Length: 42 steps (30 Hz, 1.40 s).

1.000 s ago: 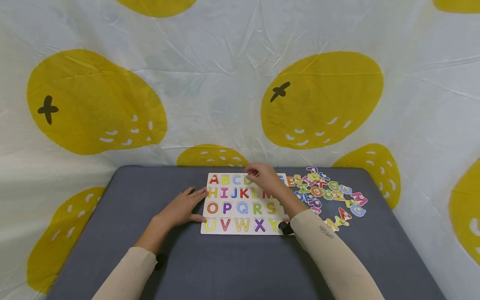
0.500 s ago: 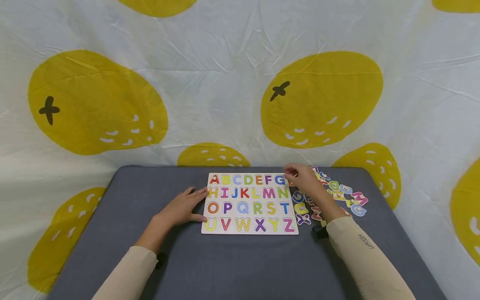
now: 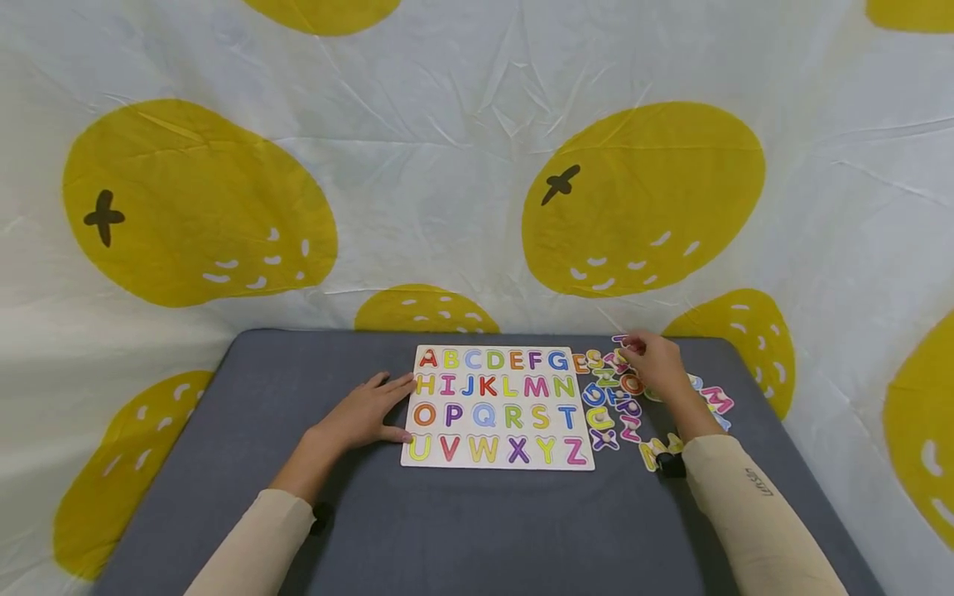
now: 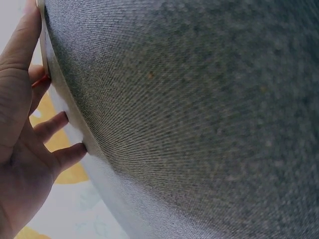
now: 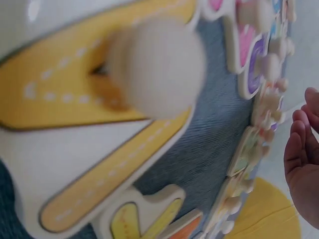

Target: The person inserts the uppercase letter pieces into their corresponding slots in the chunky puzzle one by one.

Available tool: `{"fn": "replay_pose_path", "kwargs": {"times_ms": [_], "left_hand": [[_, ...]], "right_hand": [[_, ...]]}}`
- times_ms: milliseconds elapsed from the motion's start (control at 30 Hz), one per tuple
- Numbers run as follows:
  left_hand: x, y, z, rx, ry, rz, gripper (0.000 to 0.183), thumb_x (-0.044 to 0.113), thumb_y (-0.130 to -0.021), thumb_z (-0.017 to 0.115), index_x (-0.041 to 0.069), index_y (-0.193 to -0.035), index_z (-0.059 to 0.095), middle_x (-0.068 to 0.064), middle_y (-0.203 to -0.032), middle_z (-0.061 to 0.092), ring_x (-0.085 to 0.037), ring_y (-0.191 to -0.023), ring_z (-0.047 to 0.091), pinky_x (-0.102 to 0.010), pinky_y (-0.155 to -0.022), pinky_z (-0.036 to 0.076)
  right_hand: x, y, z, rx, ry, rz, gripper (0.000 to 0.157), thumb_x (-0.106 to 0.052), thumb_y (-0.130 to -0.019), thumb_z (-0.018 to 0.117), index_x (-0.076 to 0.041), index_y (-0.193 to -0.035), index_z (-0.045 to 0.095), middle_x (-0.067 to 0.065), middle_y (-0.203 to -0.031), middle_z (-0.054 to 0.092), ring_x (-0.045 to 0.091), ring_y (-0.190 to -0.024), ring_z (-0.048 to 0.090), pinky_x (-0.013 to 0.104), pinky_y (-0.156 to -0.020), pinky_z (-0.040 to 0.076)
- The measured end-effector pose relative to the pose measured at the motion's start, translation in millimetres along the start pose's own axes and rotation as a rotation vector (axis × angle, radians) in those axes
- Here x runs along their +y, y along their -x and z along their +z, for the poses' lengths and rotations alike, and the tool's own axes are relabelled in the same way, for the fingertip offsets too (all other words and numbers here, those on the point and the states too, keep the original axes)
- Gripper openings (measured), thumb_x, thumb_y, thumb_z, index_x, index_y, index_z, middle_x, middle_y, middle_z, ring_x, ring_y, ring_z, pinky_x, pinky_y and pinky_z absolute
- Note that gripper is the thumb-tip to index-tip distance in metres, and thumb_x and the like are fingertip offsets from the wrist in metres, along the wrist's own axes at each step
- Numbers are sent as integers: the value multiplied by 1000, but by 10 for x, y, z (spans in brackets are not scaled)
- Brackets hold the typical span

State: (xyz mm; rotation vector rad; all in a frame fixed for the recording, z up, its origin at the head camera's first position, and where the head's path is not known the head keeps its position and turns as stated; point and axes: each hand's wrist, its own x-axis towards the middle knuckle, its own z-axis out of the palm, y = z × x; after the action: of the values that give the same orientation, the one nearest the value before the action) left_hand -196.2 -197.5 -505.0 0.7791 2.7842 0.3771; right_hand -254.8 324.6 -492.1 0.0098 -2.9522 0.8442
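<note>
A pale alphabet puzzle board point(image 3: 477, 429) with colourful letters A to Z lies on the table. At its left edge rests my left hand point(image 3: 363, 412), fingers spread, fingertips and thumb on the border. In the left wrist view this left hand point(image 4: 25, 144) shows its fingers extended along the edge. My right hand point(image 3: 662, 364) is over the far part of a heap of knobbed letter pieces point(image 3: 599, 418) beside the board. The right wrist view has the right hand point(image 5: 304, 159) at the right border, fingers loosely bent, no piece visible in them. A red A point(image 3: 428, 358) in the board's corner carries a small knob.
A yellow letter piece with a round knob point(image 5: 154, 67) looms close in the right wrist view. The pink M piece point(image 3: 718, 400) lies at the heap's right side. A white cloth with yellow fruit shapes point(image 3: 432, 207) hangs behind the grey table point(image 3: 477, 530).
My right hand has moved right, from above the board's top row, past its corner, to the heap of pieces. The left hand stays at the board's edge.
</note>
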Motion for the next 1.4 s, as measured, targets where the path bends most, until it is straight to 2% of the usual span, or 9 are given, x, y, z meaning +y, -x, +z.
{"fn": "replay_pose_path", "kwargs": {"times_ms": [133, 267, 433, 667, 900, 1100, 1267, 1400], "left_hand": [[10, 2, 0, -6, -1, -8, 99, 60, -82, 79, 18, -162, 38, -3, -168, 35, -48, -152, 31, -69, -115, 34], [23, 1, -2, -12, 9, -18, 99, 60, -82, 79, 18, -162, 38, -3, -168, 35, -48, -152, 30, -69, -116, 33], [28, -5, 1, -7, 6, -23, 99, 60, -82, 80, 18, -162, 38, -3, -168, 35, -48, -152, 30, -69, -116, 33], [62, -3, -8, -5, 10, -17, 98, 58, -82, 80, 18, -161, 39, -3, -168, 35, -48, -152, 30, -69, -116, 33], [56, -5, -23, -2, 8, -17, 98, 58, -82, 80, 17, -161, 40, -4, -168, 36, -48, -151, 31, -70, -115, 34], [43, -24, -8, -4, 3, -12, 98, 60, -81, 80, 18, -161, 40, -4, -168, 36, -48, -151, 31, -69, -115, 34], [44, -18, -22, -6, 2, -21, 98, 58, -82, 80, 17, -161, 39, -3, -168, 36, -47, -152, 31, -69, -116, 33], [52, -21, -26, -11, 5, -19, 98, 58, -82, 81, 17, -161, 40, -4, -168, 36, -48, -152, 31, -69, -116, 34]], "right_hand": [[73, -15, 6, 2, 18, 56, 25, -19, -99, 68, 3, -110, 68, 17, -93, 68, 28, -79, 61, 38, -72, 49], [129, -55, 27, -26, 42, 92, 25, -19, -98, 69, 4, -108, 68, 17, -91, 67, 29, -80, 59, 39, -73, 48], [152, -104, 48, -49, 68, 103, 27, -18, -97, 70, 7, -107, 69, 17, -90, 67, 31, -82, 59, 39, -74, 49], [178, -136, 61, -62, 77, 123, 22, -16, -99, 68, 6, -104, 68, 17, -88, 65, 30, -79, 57, 33, -67, 47], [118, -108, 74, 0, 78, 82, 18, -14, -99, 67, 4, -96, 67, 15, -83, 63, 30, -79, 57, 38, -69, 47], [67, -75, 80, 85, 73, 10, 19, -15, -99, 67, 4, -100, 69, 18, -89, 67, 33, -82, 59, 43, -76, 49], [-53, -63, 94, 89, 27, -64, 19, -15, -98, 69, 2, -104, 72, 19, -93, 71, 31, -82, 63, 45, -77, 53], [-146, -51, 144, 71, -26, -89, 19, -16, -97, 71, 0, -106, 73, 15, -93, 72, 26, -80, 64, 37, -72, 53]]}}
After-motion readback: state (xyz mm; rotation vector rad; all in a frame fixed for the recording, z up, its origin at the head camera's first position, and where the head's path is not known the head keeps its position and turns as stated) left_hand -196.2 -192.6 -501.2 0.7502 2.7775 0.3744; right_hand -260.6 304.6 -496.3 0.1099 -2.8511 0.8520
